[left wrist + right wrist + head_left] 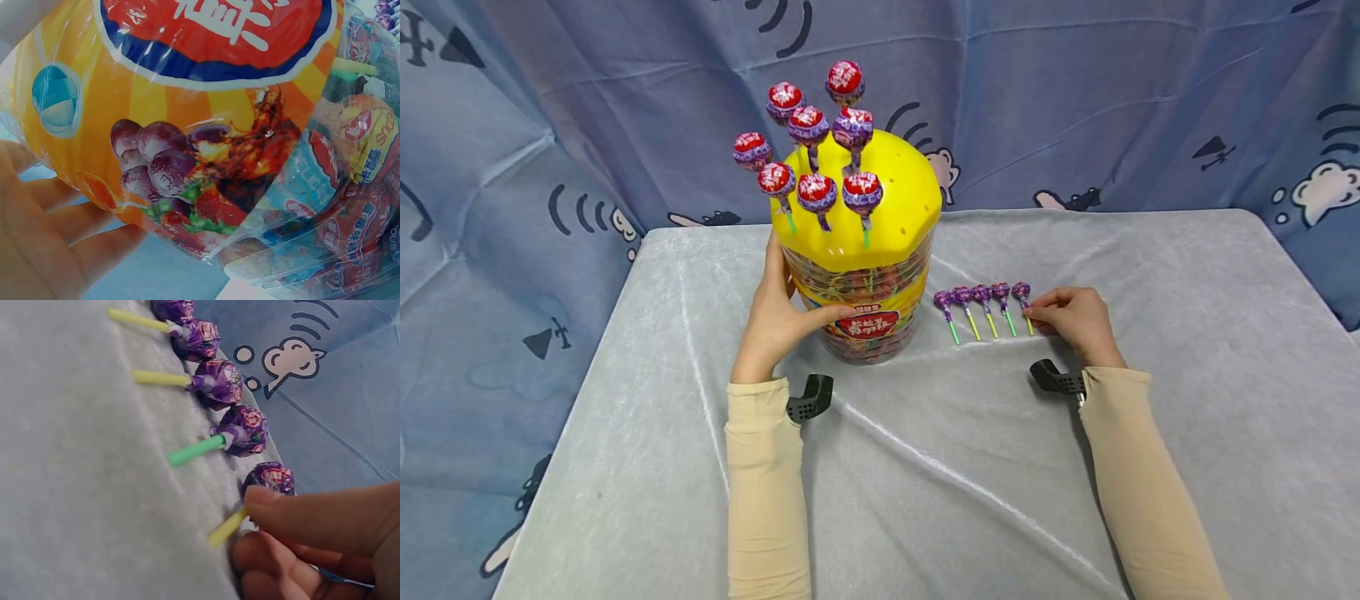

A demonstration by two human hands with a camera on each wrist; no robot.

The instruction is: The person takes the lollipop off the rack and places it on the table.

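A clear tub (865, 308) full of wrapped lollipops stands at the table's middle back, capped by a yellow lid (902, 200). Several purple lollipops (816, 192) stand upright in holes in the lid. My left hand (782, 300) grips the tub's left side, thumb across the front label. The left wrist view shows the palm (44, 237) against the tub wall (206, 125). Right of the tub, several purple lollipops (981, 304) lie in a row. My right hand (1032, 315) pinches the yellow stick of the rightmost lollipop (1021, 292). In the right wrist view my right hand (256, 519) holds that lollipop (270, 478).
A grey velvety cloth (925, 467) covers the table. A blue curtain (1112, 100) with cartoon prints hangs behind and drapes past both side edges. Black camera mounts sit at the left wrist (808, 398) and the right wrist (1056, 379).
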